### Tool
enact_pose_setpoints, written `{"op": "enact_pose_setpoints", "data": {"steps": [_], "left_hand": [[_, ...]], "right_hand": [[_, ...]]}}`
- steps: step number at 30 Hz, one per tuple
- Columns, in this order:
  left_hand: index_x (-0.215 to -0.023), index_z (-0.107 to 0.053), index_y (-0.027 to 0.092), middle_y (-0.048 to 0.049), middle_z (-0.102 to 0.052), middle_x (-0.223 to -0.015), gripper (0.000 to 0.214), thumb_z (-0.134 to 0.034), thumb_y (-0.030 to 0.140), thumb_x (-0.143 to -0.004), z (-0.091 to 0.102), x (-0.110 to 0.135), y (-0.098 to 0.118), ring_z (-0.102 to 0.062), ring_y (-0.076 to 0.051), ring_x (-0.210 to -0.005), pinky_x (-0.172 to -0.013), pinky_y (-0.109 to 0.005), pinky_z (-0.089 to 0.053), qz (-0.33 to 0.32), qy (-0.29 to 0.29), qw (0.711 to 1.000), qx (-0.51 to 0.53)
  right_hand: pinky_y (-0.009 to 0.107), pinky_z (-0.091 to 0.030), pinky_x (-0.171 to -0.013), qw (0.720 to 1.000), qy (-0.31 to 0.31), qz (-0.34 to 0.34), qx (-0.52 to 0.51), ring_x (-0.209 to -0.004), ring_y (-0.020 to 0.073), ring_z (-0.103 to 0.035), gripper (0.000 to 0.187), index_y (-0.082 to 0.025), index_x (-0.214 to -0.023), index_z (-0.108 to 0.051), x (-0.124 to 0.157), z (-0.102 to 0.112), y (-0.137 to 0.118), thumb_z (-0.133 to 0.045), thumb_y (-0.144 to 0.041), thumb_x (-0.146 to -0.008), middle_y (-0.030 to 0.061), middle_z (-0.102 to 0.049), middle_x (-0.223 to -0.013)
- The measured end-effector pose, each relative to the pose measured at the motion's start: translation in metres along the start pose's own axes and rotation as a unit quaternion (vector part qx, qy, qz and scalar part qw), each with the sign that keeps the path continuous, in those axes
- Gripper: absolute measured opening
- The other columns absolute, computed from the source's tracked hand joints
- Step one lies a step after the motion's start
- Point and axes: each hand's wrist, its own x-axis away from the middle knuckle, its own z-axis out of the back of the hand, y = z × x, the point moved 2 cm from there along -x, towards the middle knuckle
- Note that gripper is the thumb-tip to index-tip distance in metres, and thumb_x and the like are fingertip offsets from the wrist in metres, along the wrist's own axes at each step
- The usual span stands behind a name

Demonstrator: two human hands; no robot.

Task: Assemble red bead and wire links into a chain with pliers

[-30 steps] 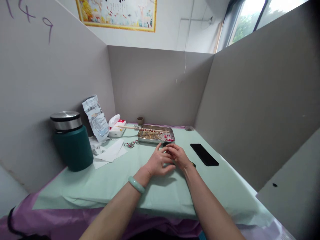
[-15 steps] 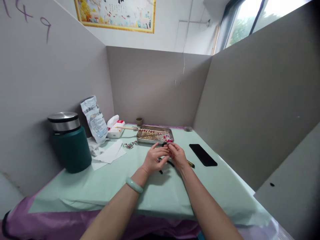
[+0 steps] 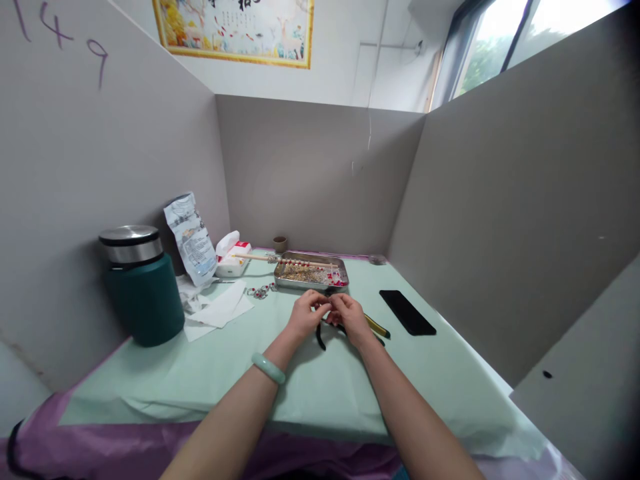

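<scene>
My left hand [image 3: 306, 313] and my right hand [image 3: 349, 316] meet over the table, just in front of a metal tray [image 3: 345, 287] of small gold, clear and red beads. Both hands are closed in a pinch, fingertips almost touching. Whatever lies between them is too small to make out. Under the hands lie pliers with black handles [image 3: 321, 337], partly hidden by the fingers. Beside my right hand a tool with yellow handles [image 3: 377, 326] rests on the cloth. A red-and-silver beaded chain [image 3: 261, 291] lies left of the tray.
A wooden stick [image 3: 255, 257] strung with beaded pieces lies across the tray. At left stand a green flask [image 3: 145, 300], a foil pouch [image 3: 193, 240] and a tissue pack [image 3: 233, 260], with white paper [image 3: 220, 308] nearby. A black phone [image 3: 407, 312] lies at right. Grey partitions enclose the table.
My left hand's fingers have closed from a spread pose into a pinch. My right hand has shifted slightly left and down, showing more of the yellow-handled tool.
</scene>
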Motion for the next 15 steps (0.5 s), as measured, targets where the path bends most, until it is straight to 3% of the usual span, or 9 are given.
{"op": "enact_pose_setpoints", "data": {"steps": [4,7,11,15], "left_hand": [[-0.075,-0.067,0.015,-0.0045,-0.065,-0.070,0.018,-0.066,0.034,-0.071,0.002,-0.002,-0.007,-0.058,-0.018,-0.067,-0.064,-0.031,-0.044,0.069,-0.005,0.994,0.085],[-0.075,-0.067,0.015,-0.0035,-0.065,-0.069,0.019,-0.068,0.034,-0.070,0.005,-0.002,-0.009,-0.059,-0.018,-0.068,-0.067,-0.030,-0.044,0.096,0.001,0.986,0.139],[-0.073,-0.069,0.014,-0.0040,-0.066,-0.069,0.020,-0.074,0.031,-0.066,0.005,0.000,-0.012,-0.058,-0.017,-0.067,-0.068,-0.030,-0.044,0.127,-0.005,0.972,0.195],[-0.076,-0.070,0.013,-0.0059,-0.067,-0.073,0.023,-0.077,0.032,-0.064,0.003,0.000,-0.016,-0.060,-0.018,-0.070,-0.072,-0.031,-0.046,0.155,-0.008,0.953,0.260]], "right_hand": [[0.023,-0.034,-0.044,1.000,-0.011,0.022,0.019,-0.050,0.0124,-0.056,0.033,-0.022,-0.093,-0.059,0.001,-0.002,-0.001,-0.066,-0.048,-0.075,-0.0022,-0.062,-0.070],[0.024,-0.039,-0.049,0.995,-0.012,0.076,0.069,-0.059,0.0138,-0.058,0.034,-0.024,-0.103,-0.059,0.001,-0.004,0.000,-0.068,-0.039,-0.074,-0.0001,-0.065,-0.081],[0.028,-0.046,-0.062,0.979,0.015,0.142,0.146,-0.074,0.0174,-0.059,0.034,-0.024,-0.108,-0.061,0.000,-0.004,0.005,-0.066,-0.032,-0.076,0.0032,-0.065,-0.093],[0.030,-0.047,-0.068,0.963,0.026,0.180,0.197,-0.072,0.0178,-0.058,0.030,-0.024,-0.108,-0.064,0.002,-0.004,0.003,-0.063,-0.032,-0.079,0.0042,-0.065,-0.093]]}}
